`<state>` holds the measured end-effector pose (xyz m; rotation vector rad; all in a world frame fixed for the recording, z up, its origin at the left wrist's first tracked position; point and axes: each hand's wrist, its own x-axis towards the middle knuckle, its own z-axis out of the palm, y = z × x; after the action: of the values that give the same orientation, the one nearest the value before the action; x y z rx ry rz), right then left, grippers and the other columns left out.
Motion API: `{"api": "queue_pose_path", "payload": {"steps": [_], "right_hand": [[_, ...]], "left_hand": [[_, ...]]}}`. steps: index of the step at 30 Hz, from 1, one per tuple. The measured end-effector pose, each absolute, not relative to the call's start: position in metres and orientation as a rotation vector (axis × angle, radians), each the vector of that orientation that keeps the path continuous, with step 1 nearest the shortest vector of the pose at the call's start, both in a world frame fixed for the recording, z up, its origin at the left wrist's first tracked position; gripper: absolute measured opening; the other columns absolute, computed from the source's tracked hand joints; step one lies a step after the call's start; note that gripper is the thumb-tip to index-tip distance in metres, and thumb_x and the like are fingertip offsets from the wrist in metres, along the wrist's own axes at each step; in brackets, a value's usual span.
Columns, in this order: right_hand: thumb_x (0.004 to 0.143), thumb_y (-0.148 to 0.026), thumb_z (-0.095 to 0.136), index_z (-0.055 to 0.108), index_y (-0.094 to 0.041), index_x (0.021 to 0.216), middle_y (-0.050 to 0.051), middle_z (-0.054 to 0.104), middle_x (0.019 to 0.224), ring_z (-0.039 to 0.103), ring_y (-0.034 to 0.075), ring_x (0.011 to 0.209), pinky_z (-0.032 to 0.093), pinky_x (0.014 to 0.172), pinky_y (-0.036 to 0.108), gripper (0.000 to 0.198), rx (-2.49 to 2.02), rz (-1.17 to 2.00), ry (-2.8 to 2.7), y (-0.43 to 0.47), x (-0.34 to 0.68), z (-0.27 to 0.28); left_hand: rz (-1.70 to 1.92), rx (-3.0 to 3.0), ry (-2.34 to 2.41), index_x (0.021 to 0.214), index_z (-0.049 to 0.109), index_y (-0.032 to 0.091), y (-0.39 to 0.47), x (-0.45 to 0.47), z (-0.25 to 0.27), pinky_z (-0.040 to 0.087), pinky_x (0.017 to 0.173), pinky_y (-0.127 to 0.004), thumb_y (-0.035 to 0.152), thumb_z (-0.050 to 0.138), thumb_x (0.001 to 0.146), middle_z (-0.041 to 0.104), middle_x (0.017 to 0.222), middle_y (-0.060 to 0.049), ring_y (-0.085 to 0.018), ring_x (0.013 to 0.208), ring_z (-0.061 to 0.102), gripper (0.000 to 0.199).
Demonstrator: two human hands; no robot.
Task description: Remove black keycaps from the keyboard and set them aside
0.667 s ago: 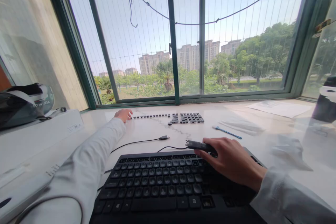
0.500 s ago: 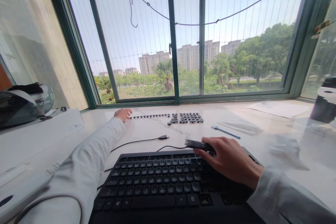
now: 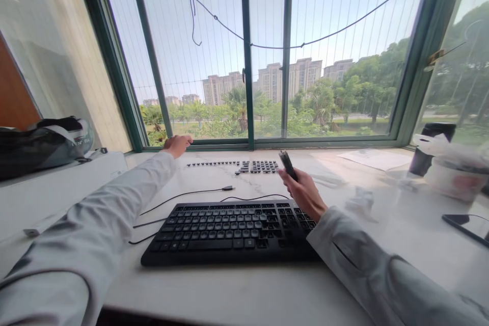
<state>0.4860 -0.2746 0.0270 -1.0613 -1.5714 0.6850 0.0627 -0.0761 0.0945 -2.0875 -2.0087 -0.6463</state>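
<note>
Right hand is raised above the far right corner of the black keyboard, its grip clamped on a slim dark tool that tilts up and away. Left hand reaches far across the pale marbled desk beside rows of loose black keycaps, fingers loosely curled with nothing seen in them. Green-framed window backs the desk; a clear tub at right has contents too blurred to tell.
</note>
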Motion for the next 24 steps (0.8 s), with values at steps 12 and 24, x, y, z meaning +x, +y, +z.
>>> {"api": "queue_pose_path", "payload": {"steps": [12, 24], "right_hand": [[0.075, -0.031, 0.066, 0.045, -0.02, 0.077, -0.007, 0.037, 0.055, 0.034, 0.007, 0.046, 0.033, 0.045, 0.018, 0.023, -0.509, 1.657, -0.851, -0.275, 0.484, 0.031], [0.074, -0.039, 0.07, 0.045, -0.021, 0.078, -0.009, 0.028, 0.053, 0.02, 0.005, 0.044, 0.016, 0.038, 0.018, 0.031, -0.617, 1.414, -1.132, -0.27, 0.473, 0.021]], "left_hand": [[-0.583, -2.552, -1.477, 0.109, 0.066, 0.028, -0.223, 0.221, 0.083, 0.046, 0.067, -0.028, 0.051, 0.048, 0.089, 0.071, 0.102, -0.001, -0.012, 0.059, 0.064, 0.035], [-0.662, -3.001, -1.332, 0.083, 0.076, 0.019, -0.252, 0.246, 0.036, 0.045, 0.074, -0.023, 0.04, 0.062, 0.08, 0.074, 0.081, -0.002, -0.015, 0.08, 0.066, 0.025]]}}
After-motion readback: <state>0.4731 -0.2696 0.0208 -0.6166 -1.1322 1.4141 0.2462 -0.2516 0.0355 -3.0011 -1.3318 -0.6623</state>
